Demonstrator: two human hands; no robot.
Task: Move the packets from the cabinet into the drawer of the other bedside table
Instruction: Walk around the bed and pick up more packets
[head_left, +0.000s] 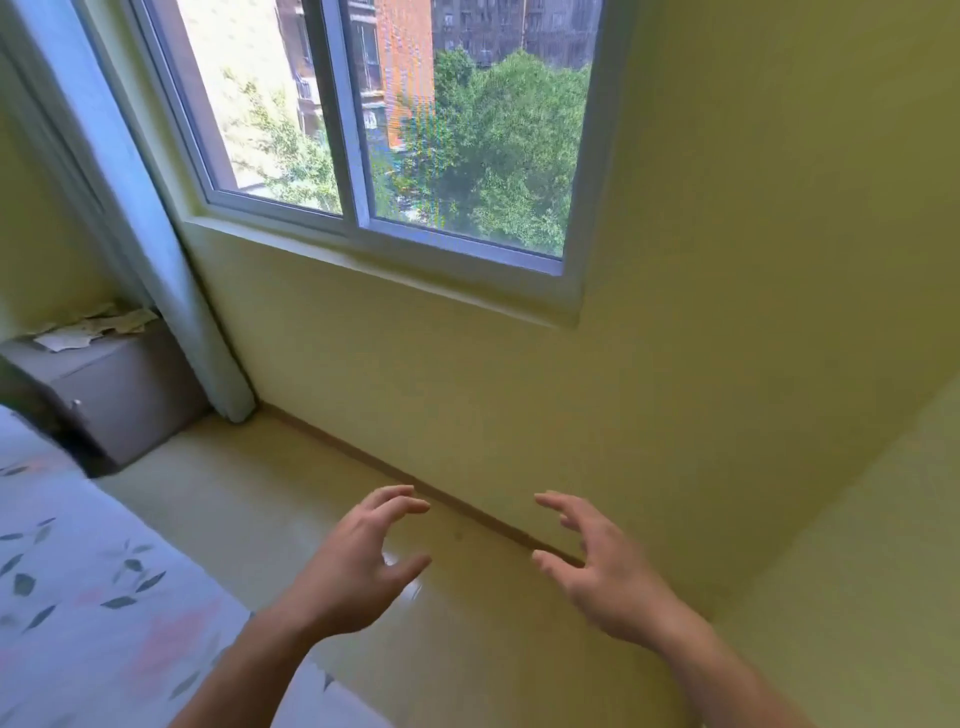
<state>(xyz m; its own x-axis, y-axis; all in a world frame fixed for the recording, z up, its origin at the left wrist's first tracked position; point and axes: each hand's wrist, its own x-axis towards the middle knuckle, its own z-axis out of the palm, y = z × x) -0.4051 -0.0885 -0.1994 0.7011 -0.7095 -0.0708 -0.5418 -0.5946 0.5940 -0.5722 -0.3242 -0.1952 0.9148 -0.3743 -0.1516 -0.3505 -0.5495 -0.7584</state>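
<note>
We see one grey bedside table (119, 395) far off at nine o'clock, its front closed, with a loose heap of pale packets or papers (91, 327) on top that we cannot count, and no writing we can read anywhere. Our two hands are held out over the bare floor (249, 499) at six o'clock, well apart from the table: the left hand (358, 566) and the right hand (605, 571) both have fingers spread and loosely bent, palms facing each other, holding and touching nothing. One window (395, 130) fills twelve o'clock, one curtain (156, 249) hangs at ten o'clock, and one leaf-printed bed (78, 597) lies at eight o'clock.
</note>
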